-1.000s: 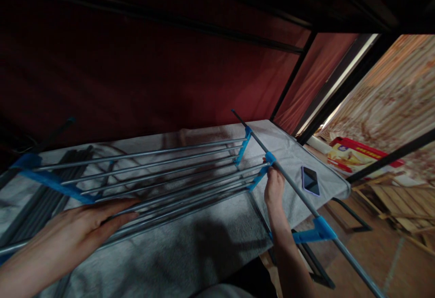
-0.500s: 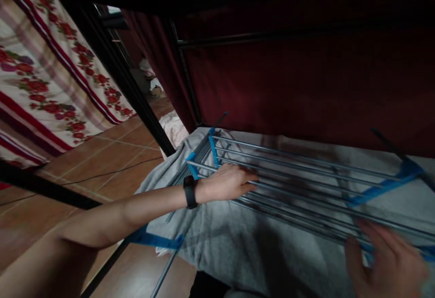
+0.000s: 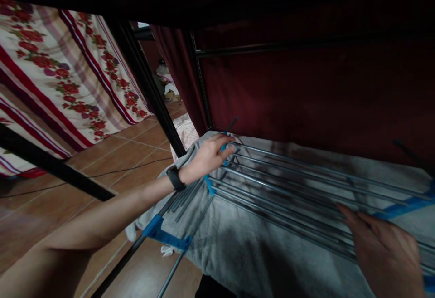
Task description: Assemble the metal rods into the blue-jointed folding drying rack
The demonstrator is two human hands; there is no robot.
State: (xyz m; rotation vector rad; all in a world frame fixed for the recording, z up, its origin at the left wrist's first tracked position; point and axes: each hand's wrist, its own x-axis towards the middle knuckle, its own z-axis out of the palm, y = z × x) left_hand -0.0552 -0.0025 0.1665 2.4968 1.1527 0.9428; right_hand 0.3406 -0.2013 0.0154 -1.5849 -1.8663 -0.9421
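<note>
A drying rack of grey metal rods point(image 3: 288, 184) with blue plastic end pieces lies flat on a grey blanket point(image 3: 244, 248). My left hand point(image 3: 209, 155), a black watch on its wrist, reaches to the rack's far left end. Its fingers close around the blue end piece point(image 3: 222, 147) there. At the lower right my right hand point(image 3: 384, 248) lies on the rods, fingers stretched out flat, next to another blue end piece point(image 3: 404, 205). A rack leg with a blue joint point(image 3: 166, 236) hangs over the blanket's near left edge.
A dark red curtain point(image 3: 306, 94) hangs behind the blanket under a dark upper frame. Black frame posts point(image 3: 149, 89) stand at the left. Beyond them are a brown tiled floor point(image 3: 112, 153) and a floral striped sheet point(image 3: 50, 75). Loose grey rods point(image 3: 183, 193) lie beside the rack.
My view swung from the rack's right end to its left. My left hand moved from the middle rods up to the far blue end piece; my right hand came to rest flat on the rods.
</note>
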